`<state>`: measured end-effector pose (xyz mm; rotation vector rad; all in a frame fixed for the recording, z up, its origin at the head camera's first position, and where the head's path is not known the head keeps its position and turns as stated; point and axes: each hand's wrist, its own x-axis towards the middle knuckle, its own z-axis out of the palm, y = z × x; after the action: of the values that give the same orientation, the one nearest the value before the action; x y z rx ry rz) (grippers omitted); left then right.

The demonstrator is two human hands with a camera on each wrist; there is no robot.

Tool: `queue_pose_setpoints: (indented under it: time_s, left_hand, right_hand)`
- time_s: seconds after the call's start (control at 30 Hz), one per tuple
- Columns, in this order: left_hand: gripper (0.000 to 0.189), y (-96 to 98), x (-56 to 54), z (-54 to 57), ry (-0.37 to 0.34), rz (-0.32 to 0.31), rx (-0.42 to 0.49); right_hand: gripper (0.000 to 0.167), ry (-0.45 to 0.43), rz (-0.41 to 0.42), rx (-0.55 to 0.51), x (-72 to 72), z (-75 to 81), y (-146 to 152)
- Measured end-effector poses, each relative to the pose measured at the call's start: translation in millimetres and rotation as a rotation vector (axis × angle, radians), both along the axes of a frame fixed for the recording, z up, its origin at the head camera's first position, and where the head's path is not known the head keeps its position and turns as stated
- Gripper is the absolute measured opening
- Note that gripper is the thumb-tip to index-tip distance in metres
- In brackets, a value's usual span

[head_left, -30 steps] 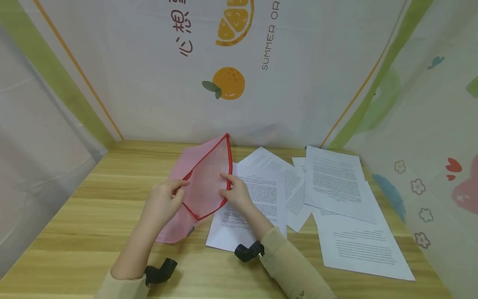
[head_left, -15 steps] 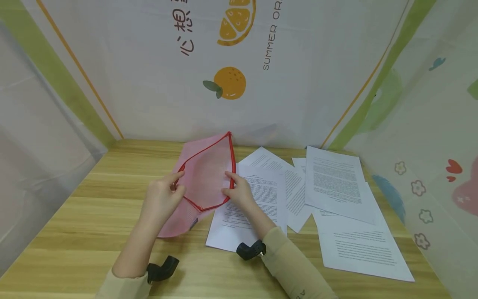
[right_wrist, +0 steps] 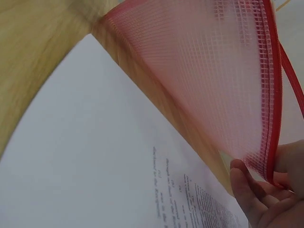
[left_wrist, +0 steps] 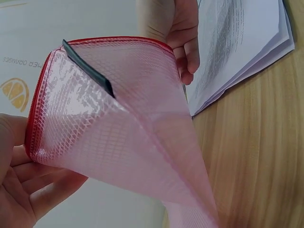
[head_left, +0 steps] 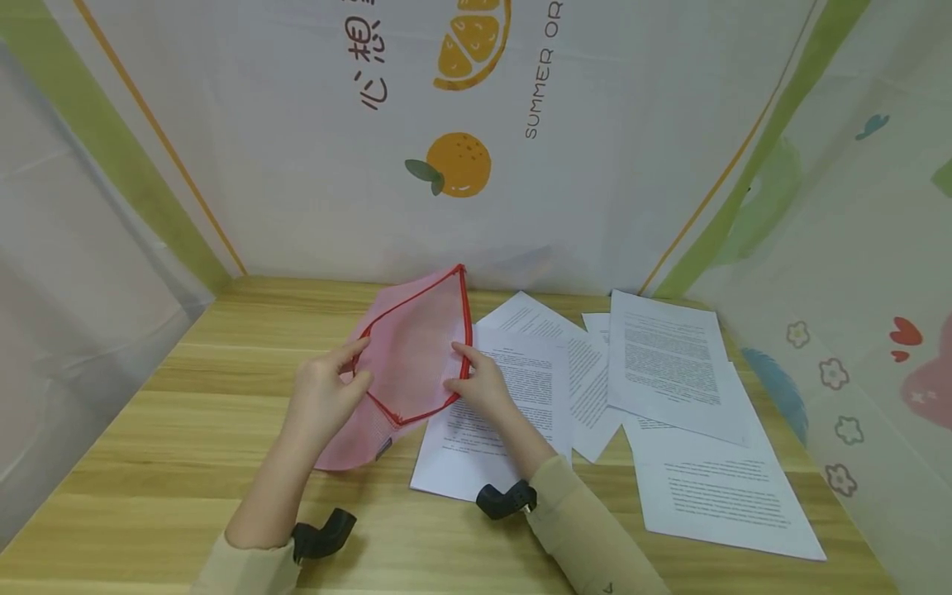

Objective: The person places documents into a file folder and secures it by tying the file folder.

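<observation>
A pink mesh zipper pouch (head_left: 416, 347) with red zipper edges is held with its mouth spread wide, its inside facing up in the head view. My left hand (head_left: 327, 392) pinches the left edge of the mouth between thumb and fingers. On the opposite edge, my right hand (head_left: 482, 384) grips the red zipper band. A dark tag (left_wrist: 90, 69) sticks out at the pouch's side seam in the left wrist view. Right beside the pouch, partly under my right hand, lies a stack of printed paper sheets (head_left: 454, 471).
More printed sheets (head_left: 669, 364) lie overlapping on the right of the wooden table (head_left: 149, 487). A white curtain (head_left: 312, 190) with orange prints hangs at the table's back edge. Black camera mounts (head_left: 323, 535) sit on both wrists.
My left hand has taken a fresh hold on the left edge and drawn it outward, so the pouch's mouth is wider. Both hands have shifted slightly; the sheets have stayed put.
</observation>
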<state>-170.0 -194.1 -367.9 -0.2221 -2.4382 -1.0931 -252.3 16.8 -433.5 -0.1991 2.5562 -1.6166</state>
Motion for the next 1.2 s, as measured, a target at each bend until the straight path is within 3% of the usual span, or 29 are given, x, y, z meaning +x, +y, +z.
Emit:
queue_pose_setpoints:
  time_s: [0.37,0.7,0.97,1.2]
  left_hand:
    - [0.041,0.6,-1.3,-2.3,0.026,0.013,0.003]
    - [0.040,1.8,-2.1,-3.9,0.039,0.016,0.016]
    - [0.041,2.3,-0.8,-2.9,0.049,0.028,0.016]
    - [0.043,1.7,0.9,-2.8,0.034,0.038,-0.001]
  right_hand:
    - [0.062,-0.072,0.017,-0.108,0.9,8.2,10]
    - [0.060,-0.059,0.039,-0.099,4.2,13.4,19]
    - [0.052,-0.016,-0.061,-0.027,15.1,36.0,47]
    - [0.048,-0.016,-0.127,0.025,20.8,47.0,81]
